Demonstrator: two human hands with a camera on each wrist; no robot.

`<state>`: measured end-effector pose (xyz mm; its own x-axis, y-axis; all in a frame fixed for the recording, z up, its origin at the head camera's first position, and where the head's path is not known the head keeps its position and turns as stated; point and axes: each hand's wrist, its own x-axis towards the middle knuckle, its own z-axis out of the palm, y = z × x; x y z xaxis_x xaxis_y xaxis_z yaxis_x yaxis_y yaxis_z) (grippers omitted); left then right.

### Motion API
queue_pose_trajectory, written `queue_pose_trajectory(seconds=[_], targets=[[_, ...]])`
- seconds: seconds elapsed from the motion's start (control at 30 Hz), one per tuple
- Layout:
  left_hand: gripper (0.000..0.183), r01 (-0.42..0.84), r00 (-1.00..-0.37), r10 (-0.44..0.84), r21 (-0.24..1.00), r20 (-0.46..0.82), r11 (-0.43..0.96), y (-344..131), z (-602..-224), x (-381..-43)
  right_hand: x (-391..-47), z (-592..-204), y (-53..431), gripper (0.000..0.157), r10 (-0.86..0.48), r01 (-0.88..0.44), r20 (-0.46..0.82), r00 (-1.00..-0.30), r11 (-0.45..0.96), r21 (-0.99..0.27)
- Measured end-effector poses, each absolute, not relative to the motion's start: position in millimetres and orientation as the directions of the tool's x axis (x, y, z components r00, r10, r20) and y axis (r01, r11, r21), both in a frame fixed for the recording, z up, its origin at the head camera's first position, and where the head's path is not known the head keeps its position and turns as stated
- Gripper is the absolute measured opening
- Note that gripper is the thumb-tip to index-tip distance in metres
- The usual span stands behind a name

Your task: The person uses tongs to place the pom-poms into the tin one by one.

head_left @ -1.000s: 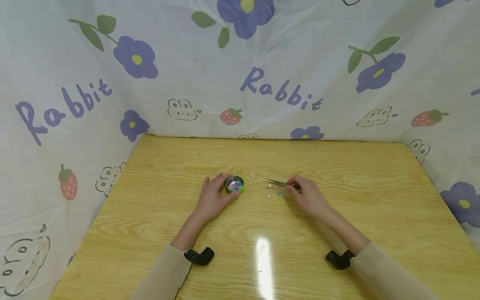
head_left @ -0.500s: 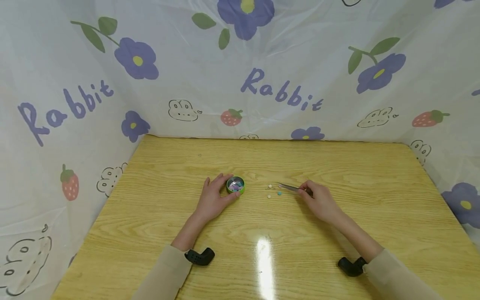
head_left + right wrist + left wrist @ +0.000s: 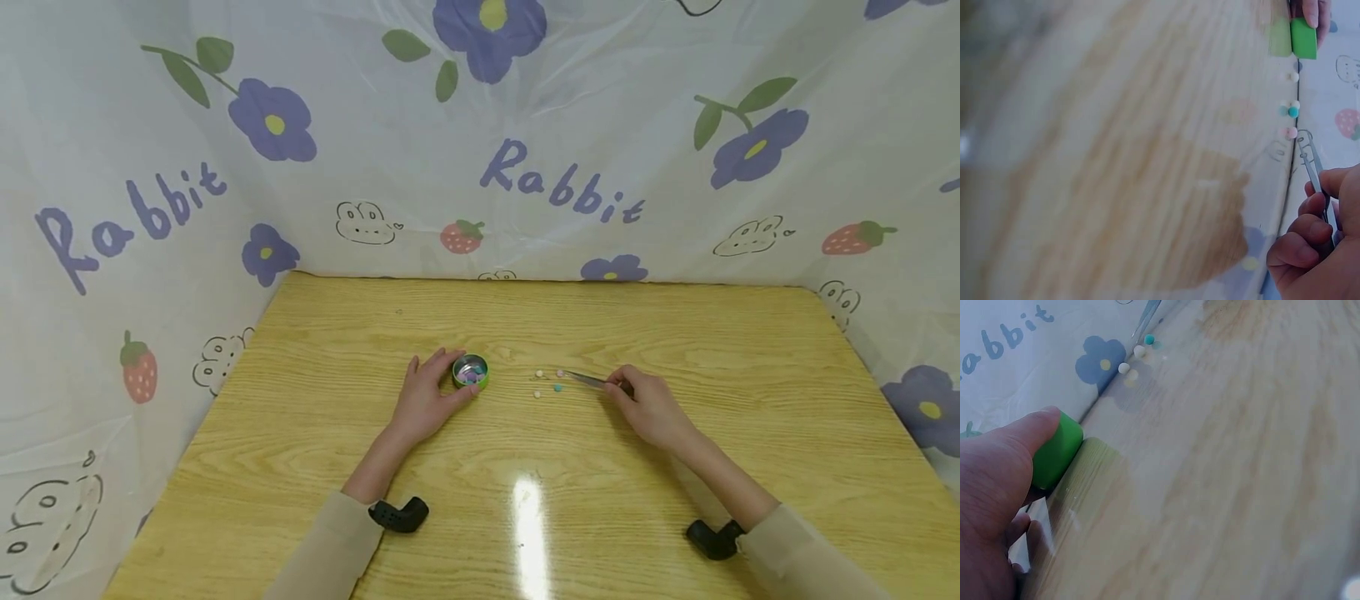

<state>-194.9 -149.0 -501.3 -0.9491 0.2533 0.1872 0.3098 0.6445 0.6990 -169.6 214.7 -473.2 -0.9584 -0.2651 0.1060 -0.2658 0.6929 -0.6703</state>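
Observation:
My left hand (image 3: pixel 426 398) holds a small round green tin (image 3: pixel 471 387) on the table, thumb on the near side and fingertips at the far side. Purple and blue bead-like pieces (image 3: pixel 468 377) lie inside it. In my right hand (image 3: pixel 651 410) a pair of metal tweezers (image 3: pixel 587 380) is pinched, pointing left, its two tips slightly apart in the right wrist view. Those tips are right beside a small pink bead (image 3: pixel 1292 132). Nearby on the table are a turquoise bead (image 3: pixel 558 388) and two whitish beads, one farther back (image 3: pixel 539 373) and one nearer (image 3: pixel 537 394).
The wood-grain table (image 3: pixel 450 517) is glossy, with a bright reflection near its front. A white cloth (image 3: pixel 420 167) printed with flowers, strawberries and "Rabbit" lettering rises behind the table and at both sides. Black devices sit at the left wrist (image 3: pixel 400 515) and right wrist (image 3: pixel 712 540).
My right hand has drawn back to the right and slightly nearer, taking the tweezers' tips from above the beads to beside the pink one. My left hand and the tin stay put.

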Motion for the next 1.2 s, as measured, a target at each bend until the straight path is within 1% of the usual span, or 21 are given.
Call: queue_pose_trajectory(seconds=[0.2, 0.63, 1.0, 1.2], targets=[[0.062, 0.314, -0.948, 0.251, 0.697, 0.195, 0.644, -149.7, -501.6, -193.9, -168.8, -475.6, 215.6, 0.015, -0.276, -0.281, 0.116, -0.954, 0.693, -0.664], [0.062, 0.319, -0.947, 0.253, 0.699, 0.200, 0.640, -149.8, -503.0, -194.1, -171.5, -478.0, 214.7, 0.016, -0.264, -0.266, 0.105, -0.959, 0.704, -0.659], [0.063, 0.318, -0.947, 0.257, 0.699, 0.195, 0.641, -149.5, -503.3, -194.2, -174.0, -482.0, 212.3, 0.016, -0.273, -0.280, 0.115, -0.955, 0.706, -0.650], [0.063, 0.331, -0.943, 0.257, 0.699, 0.213, 0.634, -149.5, -504.1, -195.1, -175.0, -483.6, 210.3, 0.014, -0.289, -0.297, 0.122, -0.950, 0.708, -0.641]])
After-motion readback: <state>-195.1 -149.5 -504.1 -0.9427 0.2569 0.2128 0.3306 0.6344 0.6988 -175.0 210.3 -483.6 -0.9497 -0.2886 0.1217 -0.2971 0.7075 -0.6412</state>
